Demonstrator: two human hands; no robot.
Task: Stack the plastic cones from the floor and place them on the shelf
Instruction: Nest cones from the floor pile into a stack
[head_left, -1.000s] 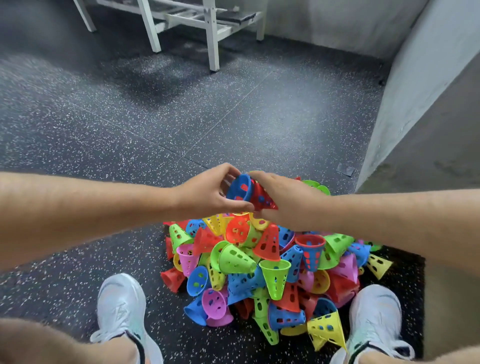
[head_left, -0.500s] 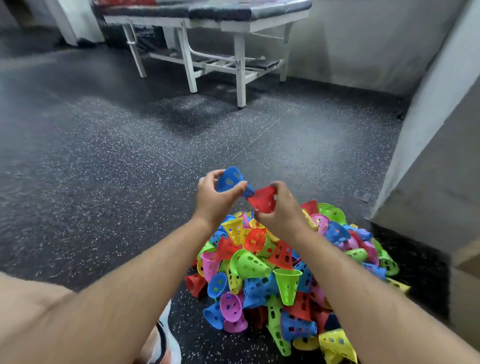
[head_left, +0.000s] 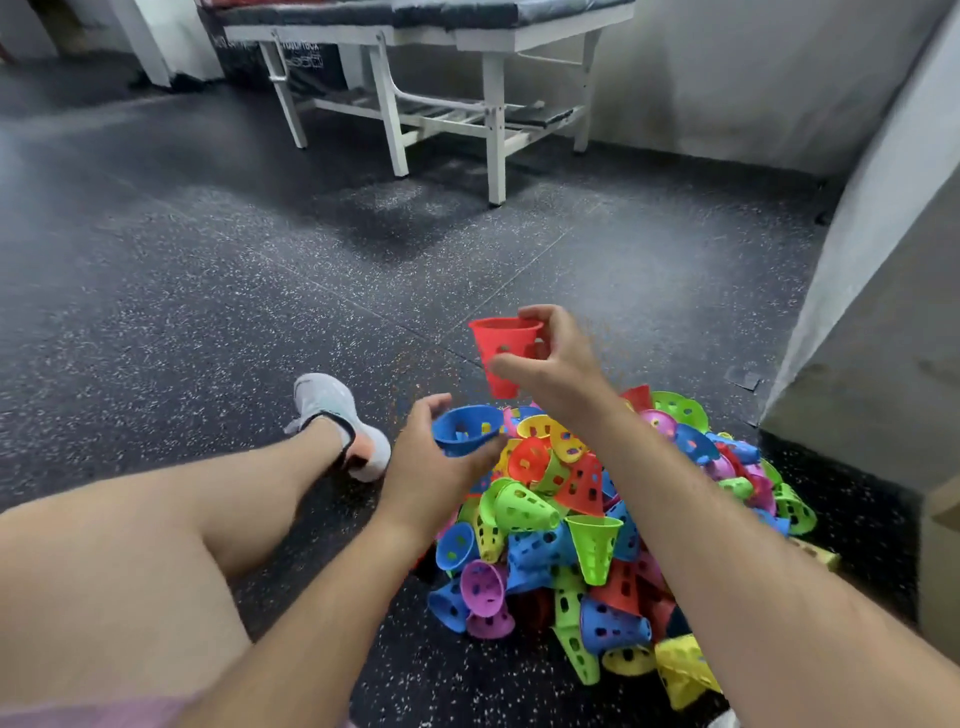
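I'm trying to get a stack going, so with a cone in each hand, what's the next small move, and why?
Probably lower the red cone, held by the right hand, narrow end first into the blue cone in the left hand. Both sit mouth up, the red one higher and apart from the blue, so they look ready to nest.

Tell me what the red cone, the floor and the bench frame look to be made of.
Red cone: plastic, likely; thin wall, uniform bright colour, moulded holes, slight sheen. Floor: looks like rubber matting; matte black with pale flecks and tile seams. Bench frame: probably white-painted metal; slim tubular legs and rails, though wood can't be ruled out.
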